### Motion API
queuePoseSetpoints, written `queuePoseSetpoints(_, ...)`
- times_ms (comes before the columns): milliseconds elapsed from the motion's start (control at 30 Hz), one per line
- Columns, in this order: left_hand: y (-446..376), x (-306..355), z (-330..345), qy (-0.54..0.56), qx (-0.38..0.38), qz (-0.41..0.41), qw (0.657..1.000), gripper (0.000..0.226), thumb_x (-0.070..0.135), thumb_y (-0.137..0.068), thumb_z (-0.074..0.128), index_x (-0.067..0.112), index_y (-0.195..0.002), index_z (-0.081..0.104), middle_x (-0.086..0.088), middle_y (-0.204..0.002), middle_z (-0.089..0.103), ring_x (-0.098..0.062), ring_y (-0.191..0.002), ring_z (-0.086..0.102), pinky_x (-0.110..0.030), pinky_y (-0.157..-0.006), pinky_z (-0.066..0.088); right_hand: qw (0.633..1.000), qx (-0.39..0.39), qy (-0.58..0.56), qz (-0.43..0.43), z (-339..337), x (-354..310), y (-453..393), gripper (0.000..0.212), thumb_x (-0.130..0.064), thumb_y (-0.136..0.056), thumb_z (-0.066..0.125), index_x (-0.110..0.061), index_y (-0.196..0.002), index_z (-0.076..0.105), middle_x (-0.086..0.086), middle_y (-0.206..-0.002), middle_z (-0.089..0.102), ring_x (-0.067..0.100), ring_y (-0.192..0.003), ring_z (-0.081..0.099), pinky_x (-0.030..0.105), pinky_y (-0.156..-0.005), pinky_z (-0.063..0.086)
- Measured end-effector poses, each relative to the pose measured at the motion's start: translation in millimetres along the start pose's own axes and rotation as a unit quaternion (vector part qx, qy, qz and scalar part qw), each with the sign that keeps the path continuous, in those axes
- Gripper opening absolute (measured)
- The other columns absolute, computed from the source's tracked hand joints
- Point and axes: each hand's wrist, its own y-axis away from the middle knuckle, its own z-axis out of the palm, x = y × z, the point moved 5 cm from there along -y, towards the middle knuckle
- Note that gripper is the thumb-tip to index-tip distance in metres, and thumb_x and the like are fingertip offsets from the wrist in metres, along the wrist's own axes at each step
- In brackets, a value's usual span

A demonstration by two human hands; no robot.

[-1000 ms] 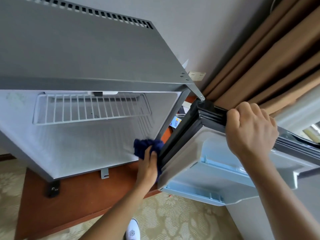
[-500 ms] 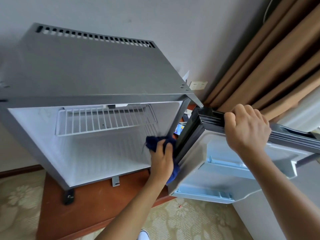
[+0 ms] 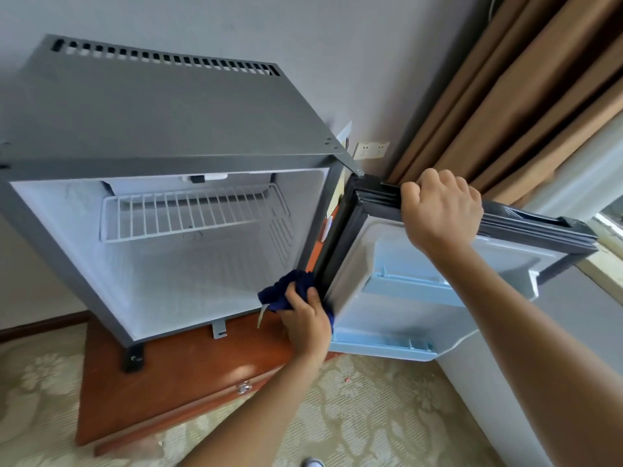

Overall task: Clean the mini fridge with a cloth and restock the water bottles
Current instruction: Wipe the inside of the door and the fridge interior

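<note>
Two hands were at work on the fridge [image 3: 161, 129], which stood open on a wooden cabinet [image 3: 175, 382]. The left hand [image 3: 308, 326] gripped a dark blue cloth [image 3: 286, 291], with the fingers curled over it, and pressed it at the lower right corner of the opening, where the fridge body met the hinge side of the door [image 3: 421, 298]. The cloth touched the black gasket [image 3: 340, 237] there, and a small white tag hung under it. The right hand [image 3: 441, 210] was closed as a fist around the top edge of the door, with the fingers wrapped over the gasket, and it held the door wide open to the right.

Inside the fridge the walls were white, and one wire shelf [image 3: 192, 214] sat in the upper part. No bottle could be seen in the compartment or on the door. The door had pale blue racks [image 3: 404, 288] on its inner side. The top of the fridge was grey, with a row of slots along the back edge.

Behind the fridge was a grey wall with a socket [image 3: 371, 150], just beside the upper hinge. Brown curtains [image 3: 526, 96] hung at the right. A pale patterned carpet [image 3: 354, 409] covered the floor, and the toe of a shoe [image 3: 313, 462] showed at the bottom edge.
</note>
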Motion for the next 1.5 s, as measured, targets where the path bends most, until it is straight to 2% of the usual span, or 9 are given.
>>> queuePoseSetpoints(300,20,-36,22,0.018,0.067,-0.173,0.982,0.051,0.043,-0.106,0.045,0.006,-0.140,0.038,-0.039,-0.143,0.038,-0.050,-0.111,0.054,-0.043,-0.092,0.045,0.998,-0.003,-0.027,-0.048,2,7,-3,0.054,-0.039,-0.089,0.022,-0.007,-0.098,0.065,0.017,-0.106,0.066,0.037,-0.101,0.057,0.044,-0.089,0.037)
queuePoseSetpoints(533,70,124,-3,0.084,0.188,0.063,0.976,0.038,0.035,-0.107,0.046,0.010,-0.136,0.044,-0.023,-0.141,0.040,-0.031,-0.097,0.054,-0.032,-0.084,0.039,0.982,-0.090,-0.054,-0.160,-1,13,-13,0.046,-0.034,-0.099,0.025,-0.006,-0.114,0.059,0.020,-0.117,0.060,0.037,-0.109,0.054,0.044,-0.087,0.034)
queuePoseSetpoints(700,126,189,-23,0.090,0.188,0.229,0.951,0.035,0.041,-0.103,0.050,0.018,-0.129,0.050,-0.011,-0.131,0.053,-0.021,-0.107,0.060,-0.037,-0.089,0.047,0.837,-0.361,-0.386,-0.140,-16,77,-51,0.042,-0.028,-0.094,0.045,0.003,-0.115,0.064,0.024,-0.125,0.064,0.030,-0.110,0.061,0.050,-0.103,0.047)
queuePoseSetpoints(833,163,249,-32,0.066,0.207,0.390,0.895,0.039,0.031,-0.102,0.053,0.010,-0.135,0.050,-0.012,-0.132,0.057,-0.025,-0.120,0.058,-0.045,-0.104,0.048,0.914,-0.223,-0.305,-0.144,-29,176,-90,0.031,-0.030,-0.098,0.055,-0.015,-0.119,0.072,0.005,-0.124,0.070,0.024,-0.118,0.062,0.038,-0.105,0.046)
queuePoseSetpoints(900,166,290,-13,0.044,0.181,0.458,0.869,0.041,0.027,-0.101,0.055,0.006,-0.136,0.051,-0.012,-0.135,0.056,-0.021,-0.123,0.056,-0.034,-0.107,0.044,0.883,-0.214,-0.393,-0.146,-32,200,-92,0.028,-0.028,-0.097,0.062,-0.022,-0.124,0.069,0.001,-0.122,0.071,0.019,-0.118,0.064,0.038,-0.107,0.047)
queuePoseSetpoints(1000,151,336,45,-0.062,0.066,0.495,0.864,0.043,0.035,-0.101,0.052,0.013,-0.138,0.053,-0.005,-0.131,0.061,-0.020,-0.122,0.057,-0.027,-0.103,0.044,0.781,-0.241,-0.535,-0.212,-47,186,-75,0.054,-0.038,-0.087,0.070,-0.036,-0.138,0.052,-0.006,-0.136,0.061,0.003,-0.128,0.055,0.023,-0.110,0.042)
queuePoseSetpoints(1167,129,322,123,-0.460,0.008,0.430,0.777,0.045,0.050,-0.103,0.029,0.042,-0.144,0.045,-0.005,-0.128,0.070,-0.035,-0.114,0.064,-0.044,-0.095,0.046,0.825,-0.248,-0.462,-0.212,-35,180,-78,0.127,-0.064,-0.062,0.086,-0.029,-0.161,0.014,-0.004,-0.166,0.019,0.003,-0.150,0.019,0.025,-0.121,0.018)
queuePoseSetpoints(1333,155,317,143,-0.396,-0.075,0.453,0.795,0.047,0.041,-0.100,0.034,0.039,-0.145,0.045,-0.003,-0.132,0.067,-0.034,-0.115,0.063,-0.042,-0.094,0.049,0.691,-0.480,-0.500,-0.205,-12,202,-66,0.092,-0.062,-0.057,0.089,-0.026,-0.135,0.057,-0.003,-0.128,0.070,0.013,-0.126,0.062,0.033,-0.107,0.047)
queuePoseSetpoints(1500,158,316,119,-0.040,-0.236,0.311,0.920,0.046,0.026,-0.090,0.047,0.037,-0.134,0.048,0.002,-0.132,0.058,-0.006,-0.112,0.059,-0.038,-0.107,0.043,0.688,-0.452,-0.551,-0.140,-3,236,-49,0.072,-0.036,-0.062,0.097,-0.015,-0.123,0.064,0.009,-0.115,0.076,0.029,-0.112,0.071,0.040,-0.097,0.057)
